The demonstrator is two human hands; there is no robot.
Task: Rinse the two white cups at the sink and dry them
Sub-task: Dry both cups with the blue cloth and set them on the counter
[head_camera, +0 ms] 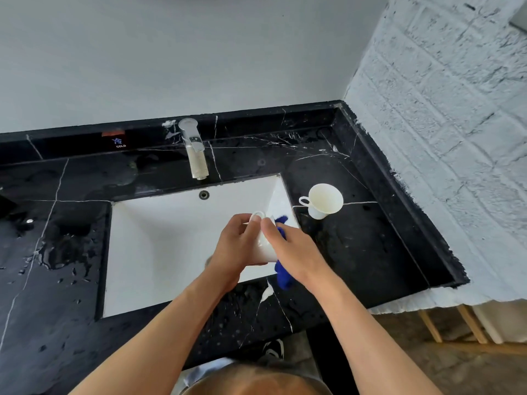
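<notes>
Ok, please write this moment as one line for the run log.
step: drying cup | left hand: holds white cup over sink | right hand: holds blue cloth against it | second cup: upright on counter | faucet: off

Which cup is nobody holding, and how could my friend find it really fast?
Start at the white sink set in the black marble counter. Look just past the sink's right edge, on the counter: a white cup stands there upright and alone, handle toward the sink. The other cup is in the person's hands, with a blue cloth.
</notes>
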